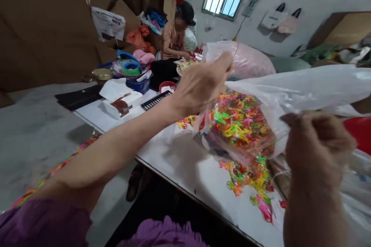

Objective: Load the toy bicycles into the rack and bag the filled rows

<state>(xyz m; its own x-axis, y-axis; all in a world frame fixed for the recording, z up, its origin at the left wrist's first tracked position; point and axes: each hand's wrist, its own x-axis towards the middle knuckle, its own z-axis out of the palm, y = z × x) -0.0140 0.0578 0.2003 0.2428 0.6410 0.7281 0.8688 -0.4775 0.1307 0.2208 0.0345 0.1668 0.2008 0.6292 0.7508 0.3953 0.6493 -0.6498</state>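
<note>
I hold up a clear plastic bag (290, 88) full of small bright plastic rings in many colours (240, 121) above a white table (185, 166). My left hand (203, 83) pinches the bag's far top edge, fingers closed on the film. My right hand (317, 146) is a fist gripping the bag's near edge. The bag sags between the two hands. More coloured rings (252, 181) lie loose on the table beneath it.
Another person (176, 34) sits at the table's far end among cardboard boxes. A black comb-like tray (156, 100), a blue basket (139, 83), tape rolls (130, 67), a round tin (102, 74) and white packets lie on the table. A red bowl (361, 131) sits at right.
</note>
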